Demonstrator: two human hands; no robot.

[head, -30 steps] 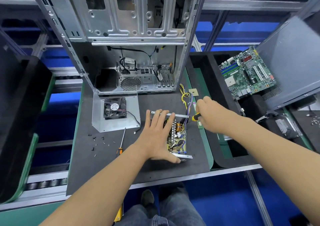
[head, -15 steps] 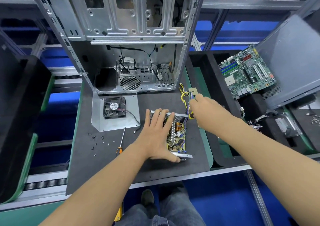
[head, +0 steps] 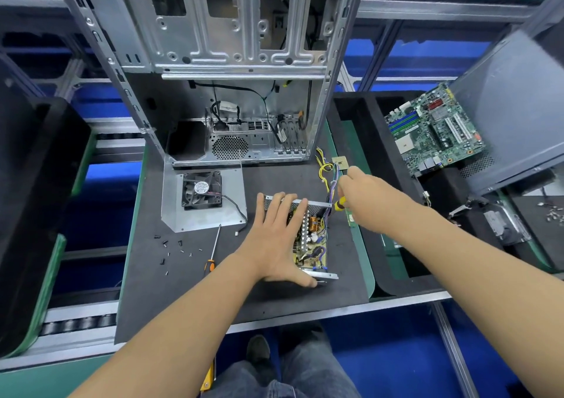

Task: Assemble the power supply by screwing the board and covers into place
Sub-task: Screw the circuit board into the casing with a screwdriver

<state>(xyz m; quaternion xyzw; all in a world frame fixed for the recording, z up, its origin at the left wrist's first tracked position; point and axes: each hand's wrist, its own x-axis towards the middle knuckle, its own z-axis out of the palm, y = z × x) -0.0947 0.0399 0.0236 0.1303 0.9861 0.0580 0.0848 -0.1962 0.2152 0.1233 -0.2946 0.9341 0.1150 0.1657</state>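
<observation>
Power supply [head: 308, 239] sits open near the middle of the dark work mat [head: 189, 294], its circuit board [head: 314, 245] exposed inside the low metal tray with no top cover on it. The left hand [head: 274, 239] lies flat across the tray's left part, fingers straight and spread, pressing it down. The right hand [head: 366, 202] is curled around a yellow-and-black screwdriver [head: 339, 204] at the tray's far right corner, just beside the bundle of coloured wires [head: 331, 181] leaving the unit; the tip is hidden, so whether it sits in a screw cannot be told. Judging by the bare board, the work is early: the board is being fastened at most, and the covers remain to be fitted. One cover-like metal plate carrying a single fan [head: 202, 189] lies to the left, apart from the unit. A second screwdriver [head: 213, 249], orange-handled, rests between plate and hand. About ten small dark screws [head: 171, 249] are scattered left of it. Behind stands one empty computer case [head: 232, 71]; one green motherboard [head: 433, 132] lies off to the right.
</observation>
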